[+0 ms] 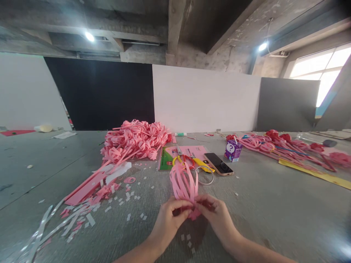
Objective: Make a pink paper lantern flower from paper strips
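Observation:
Between my two hands is a pink paper-strip flower [184, 181], its looped strips fanning upward and away from me. My left hand [172, 215] pinches its gathered base from the left. From the other side my right hand [212, 211] pinches the same base, thumb and forefinger closed on it. A short pink end shows below the fingertips. Just beyond the loops lie scissors [184, 159] with red and yellow handles, a yellow cutter [203, 165] and a silver ring of tape [204, 175].
A heap of pink paper flowers [134, 140] stands at the back left. Pink strips [86, 188] and white scraps litter the left side. A pink and green booklet [167, 159], phone [218, 163] and purple drink carton [233, 150] lie ahead. Pink and red flowers [290, 146] are at right.

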Action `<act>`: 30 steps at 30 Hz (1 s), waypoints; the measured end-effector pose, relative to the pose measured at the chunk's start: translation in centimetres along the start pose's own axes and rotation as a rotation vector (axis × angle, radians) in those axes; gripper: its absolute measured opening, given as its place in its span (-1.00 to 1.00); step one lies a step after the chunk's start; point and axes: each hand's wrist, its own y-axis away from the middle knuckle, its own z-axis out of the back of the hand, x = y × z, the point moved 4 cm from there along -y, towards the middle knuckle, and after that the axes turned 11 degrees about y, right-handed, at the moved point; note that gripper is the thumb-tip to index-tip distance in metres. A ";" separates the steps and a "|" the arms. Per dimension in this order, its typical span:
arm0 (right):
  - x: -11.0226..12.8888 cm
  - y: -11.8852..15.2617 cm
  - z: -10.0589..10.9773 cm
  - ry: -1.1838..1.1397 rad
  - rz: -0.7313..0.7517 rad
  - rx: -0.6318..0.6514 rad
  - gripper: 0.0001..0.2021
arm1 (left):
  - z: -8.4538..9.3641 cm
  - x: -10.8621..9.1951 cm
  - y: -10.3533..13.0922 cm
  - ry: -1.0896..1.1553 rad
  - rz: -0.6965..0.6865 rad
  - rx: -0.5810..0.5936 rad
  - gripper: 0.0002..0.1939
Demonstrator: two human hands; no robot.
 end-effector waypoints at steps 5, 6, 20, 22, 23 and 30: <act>0.4 0.1 -0.1 -0.111 0.001 -0.018 -0.81 | 0.0 -0.2 0.0 -0.012 0.014 -0.019 -0.83; 0.5 0.2 -0.2 -0.138 0.006 0.000 -0.80 | 0.1 -0.1 0.0 -0.009 0.018 -0.032 -0.83; 0.3 0.2 -0.5 -0.076 0.032 0.024 -0.81 | 0.6 -0.5 0.5 -0.125 -0.088 -0.147 -0.91; 0.3 0.2 -0.6 -0.072 0.025 0.033 -0.81 | 0.8 -0.4 0.5 -0.098 -0.089 -0.187 -0.89; 0.3 0.3 -0.7 -0.070 0.026 0.046 -0.81 | 0.8 -0.3 0.5 -0.069 -0.084 -0.197 -0.88; 1.3 1.0 -1.0 0.027 0.108 0.121 -0.87 | 0.8 0.7 0.1 0.134 -0.010 -0.161 -0.84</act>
